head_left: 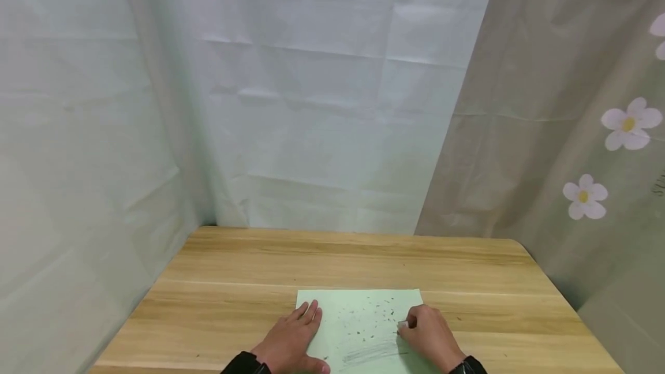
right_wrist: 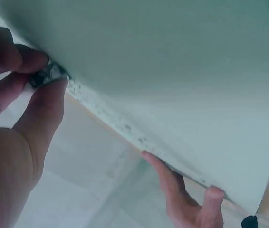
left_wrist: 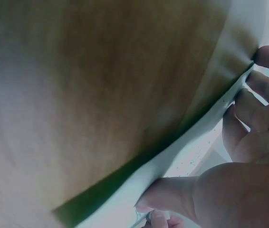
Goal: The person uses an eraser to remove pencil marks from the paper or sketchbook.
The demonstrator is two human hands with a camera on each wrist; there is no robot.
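Wooden surface (head_left: pixel 249 270) boxed by pale curtains (head_left: pixel 312 91); green paper (head_left: pixel 363 316) at near edge, left hand (head_left: pixel 291 339) fingers spread flat, right hand (head_left: pixel 428 336) fingers pinching an eraser (right_wrist: pixel 46 76).

Matt paper sheet (head_left: pixel 363 322) (seemingly smooth), wooden table (head_left: pixel 234 281)

Wooden table (head_left: pixel 260 264), pale draped curtains (head_left: pixel 322 103)

The near part of the pale green paper (head_left: pixel 363 319) and both forearms run off the bottom edge of the head view, so the sheet's full extent stays unseen. The small object (right_wrist: pixel 49 75) pinched in the right hand (head_left: pixel 430 336) is mostly covered by its fingers (right_wrist: pixel 39 102) and blurred. The specks (head_left: pixel 371 319) on the paper are too small to identify.
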